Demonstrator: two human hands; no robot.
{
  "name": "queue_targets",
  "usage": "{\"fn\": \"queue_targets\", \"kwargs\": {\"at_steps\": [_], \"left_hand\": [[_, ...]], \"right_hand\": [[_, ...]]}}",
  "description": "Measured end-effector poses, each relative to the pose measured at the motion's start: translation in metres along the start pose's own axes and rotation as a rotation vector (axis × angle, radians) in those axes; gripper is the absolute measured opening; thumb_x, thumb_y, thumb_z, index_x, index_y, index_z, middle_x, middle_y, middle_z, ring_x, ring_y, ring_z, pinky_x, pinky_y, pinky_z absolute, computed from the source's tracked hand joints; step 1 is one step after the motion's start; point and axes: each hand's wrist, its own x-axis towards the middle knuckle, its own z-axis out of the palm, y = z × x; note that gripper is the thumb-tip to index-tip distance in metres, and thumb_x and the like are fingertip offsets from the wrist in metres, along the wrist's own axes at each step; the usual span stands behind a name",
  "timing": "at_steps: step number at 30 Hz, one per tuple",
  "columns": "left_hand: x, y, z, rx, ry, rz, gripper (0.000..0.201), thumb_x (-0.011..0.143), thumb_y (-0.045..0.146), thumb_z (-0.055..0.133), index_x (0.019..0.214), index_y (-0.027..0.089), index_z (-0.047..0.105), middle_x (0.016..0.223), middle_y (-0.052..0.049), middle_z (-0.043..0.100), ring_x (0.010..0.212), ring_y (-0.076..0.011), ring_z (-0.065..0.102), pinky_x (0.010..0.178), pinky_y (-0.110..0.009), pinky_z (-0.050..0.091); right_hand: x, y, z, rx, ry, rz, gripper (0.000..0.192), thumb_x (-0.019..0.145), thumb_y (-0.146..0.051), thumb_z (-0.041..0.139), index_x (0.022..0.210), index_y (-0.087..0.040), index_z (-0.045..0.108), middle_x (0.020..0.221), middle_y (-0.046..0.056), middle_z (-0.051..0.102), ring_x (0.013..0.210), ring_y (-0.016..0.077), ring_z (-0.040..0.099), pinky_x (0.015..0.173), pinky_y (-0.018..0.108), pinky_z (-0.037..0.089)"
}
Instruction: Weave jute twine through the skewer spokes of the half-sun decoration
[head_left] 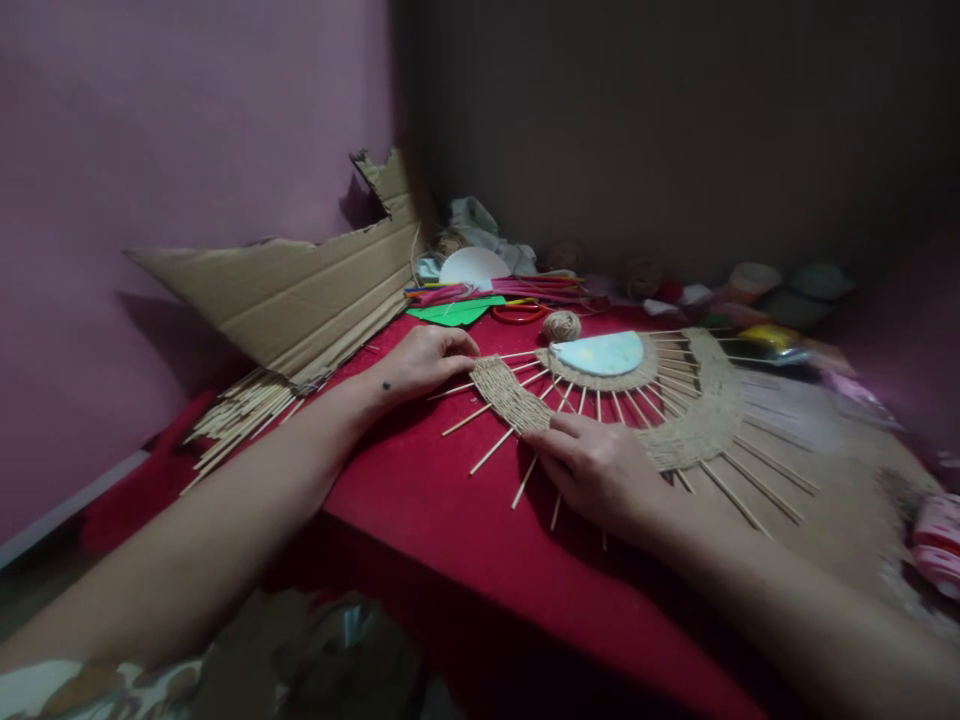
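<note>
A half-round fan of thin wooden sticks and woven twine lies on the red-covered table. Its sticks spread out from a pale blue half-disc, and twine bands cross them. At the band's left end, my left hand is closed, thumb and fingers pinching the edge. Lower down, my right hand has its fingers curled over the band's outer edge, hiding part of the weave and some sticks. A ball of twine rests just behind the half-disc.
A large cardboard sheet leans on the wall at left, above a bundle of sticks. Behind the fan are red-handled scissors, a green sheet and a white disc. More cardboard lies at right.
</note>
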Motion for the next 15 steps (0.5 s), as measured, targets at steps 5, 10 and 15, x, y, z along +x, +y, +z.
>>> {"fn": "queue_targets", "kwargs": {"at_steps": [5, 10, 15], "left_hand": [[-0.004, 0.005, -0.002, 0.222, 0.136, 0.178, 0.017, 0.081, 0.025, 0.060, 0.089, 0.012, 0.069, 0.088, -0.008, 0.068, 0.081, -0.0169, 0.060, 0.077, -0.031, 0.046], [-0.015, 0.029, 0.006, -0.037, 0.016, 0.356, 0.013, 0.084, 0.023, 0.059, 0.089, 0.014, 0.067, 0.086, -0.005, 0.067, 0.079, -0.0130, 0.060, 0.075, -0.026, 0.048], [-0.020, 0.049, 0.024, -0.067, -0.236, 0.451, 0.009, 0.085, 0.019, 0.060, 0.085, 0.015, 0.067, 0.086, -0.005, 0.068, 0.083, -0.0139, 0.060, 0.079, -0.028, 0.047]], "right_hand": [[0.002, -0.001, -0.002, -0.013, -0.085, 0.033, 0.028, 0.089, -0.018, 0.044, 0.091, -0.018, 0.071, 0.075, 0.006, 0.063, 0.064, 0.0143, 0.052, 0.052, 0.027, 0.027], [0.004, -0.003, -0.004, -0.033, -0.133, 0.050, 0.026, 0.089, -0.019, 0.046, 0.092, -0.020, 0.071, 0.078, 0.005, 0.063, 0.065, 0.0139, 0.051, 0.052, 0.028, 0.024], [0.003, -0.003, -0.005, -0.049, -0.100, 0.039, 0.028, 0.088, -0.018, 0.045, 0.100, -0.022, 0.070, 0.079, 0.005, 0.064, 0.063, 0.0133, 0.050, 0.052, 0.028, 0.022]]}}
